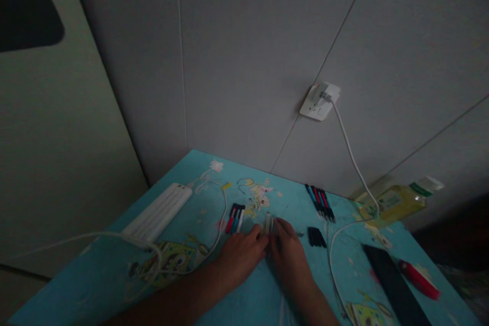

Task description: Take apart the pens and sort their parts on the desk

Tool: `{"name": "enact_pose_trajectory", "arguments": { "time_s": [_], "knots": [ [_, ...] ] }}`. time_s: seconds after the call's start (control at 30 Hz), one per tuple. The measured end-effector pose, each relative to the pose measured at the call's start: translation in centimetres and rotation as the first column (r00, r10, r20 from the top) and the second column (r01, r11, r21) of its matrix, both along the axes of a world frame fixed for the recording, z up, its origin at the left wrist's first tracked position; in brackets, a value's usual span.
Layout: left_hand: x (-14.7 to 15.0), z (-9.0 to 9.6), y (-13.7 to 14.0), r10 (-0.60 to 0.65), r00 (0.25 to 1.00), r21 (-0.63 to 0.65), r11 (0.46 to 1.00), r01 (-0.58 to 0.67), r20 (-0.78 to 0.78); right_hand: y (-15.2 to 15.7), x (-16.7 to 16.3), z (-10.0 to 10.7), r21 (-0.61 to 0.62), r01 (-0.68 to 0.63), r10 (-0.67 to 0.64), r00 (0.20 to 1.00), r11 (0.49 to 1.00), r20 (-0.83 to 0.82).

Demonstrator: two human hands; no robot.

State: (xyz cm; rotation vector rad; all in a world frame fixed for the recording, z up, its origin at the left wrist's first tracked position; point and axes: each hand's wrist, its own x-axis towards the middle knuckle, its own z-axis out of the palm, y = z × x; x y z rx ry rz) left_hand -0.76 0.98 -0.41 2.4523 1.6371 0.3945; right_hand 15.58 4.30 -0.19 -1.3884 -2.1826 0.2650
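Several thin, pale, see-through rods [268, 220] lie side by side near the middle of the table, their upper ends showing between my hands. My left hand [244, 253] has its fingers closed at their lower left side. From the right, my right hand [286, 250] presses its bent fingers against them, close to the left fingertips. The lower ends are hidden by the fingers. To the left lies a short row of pen barrels [235, 218] in red, blue, white and dark colours. Several small black pieces [317, 237], perhaps pen caps, are lined up on the right.
A row of pens [320, 202] lies near the wall. A white power strip [158, 212] and its cable are at left. A bottle of yellow liquid [397, 202], a black flat strip [395, 282] and a red-handled object [419, 279] are at right. A charger cable [349, 137] hangs from the wall socket.
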Motion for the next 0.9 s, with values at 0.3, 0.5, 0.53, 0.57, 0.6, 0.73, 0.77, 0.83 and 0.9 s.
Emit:
{"name": "enact_pose_trajectory", "arguments": {
  "time_s": [0.3,0.5,0.53,0.57,0.6,0.73,0.77,0.83,0.9],
  "knots": [
    [-0.1,0.1,0.0,-0.010,1.000,-0.003,1.000,0.010,-0.007,-2.8,2.6,0.9,-0.109,-0.090,0.095,0.995,0.990,0.042],
    [-0.2,0.0,0.0,-0.020,1.000,-0.018,1.000,0.020,-0.005,-2.5,2.5,0.4,-0.061,-0.064,0.070,0.992,0.996,0.106],
    [-0.2,0.0,0.1,-0.023,1.000,-0.025,0.999,0.023,-0.002,-2.5,2.4,0.3,-0.053,-0.053,0.059,0.992,0.997,0.115],
    [-0.2,0.0,0.1,-0.027,1.000,-0.032,0.999,0.027,-0.002,-2.5,2.2,0.3,-0.046,-0.042,0.047,0.991,0.998,0.126],
    [-0.2,0.1,0.1,-0.028,1.000,-0.039,0.999,0.028,-0.006,-2.5,2.0,0.3,-0.039,-0.031,0.036,0.990,0.999,0.139],
    [-0.4,0.5,0.1,-0.049,0.999,-0.046,0.998,0.048,-0.002,-2.7,1.4,0.5,-0.021,0.014,-0.010,0.983,1.000,0.181],
    [-0.5,0.6,0.1,-0.062,0.998,-0.043,0.997,0.062,0.008,-2.8,1.3,0.5,-0.021,0.025,-0.021,0.982,0.999,0.186],
    [-0.6,0.7,0.1,-0.079,0.997,-0.046,0.996,0.080,0.026,-2.8,1.3,0.6,-0.025,0.037,-0.032,0.981,0.999,0.190],
    [-0.6,0.7,0.2,-0.076,0.996,-0.050,0.996,0.077,0.037,-2.8,1.3,0.6,-0.028,0.040,-0.034,0.981,0.999,0.189]
  ]
}}
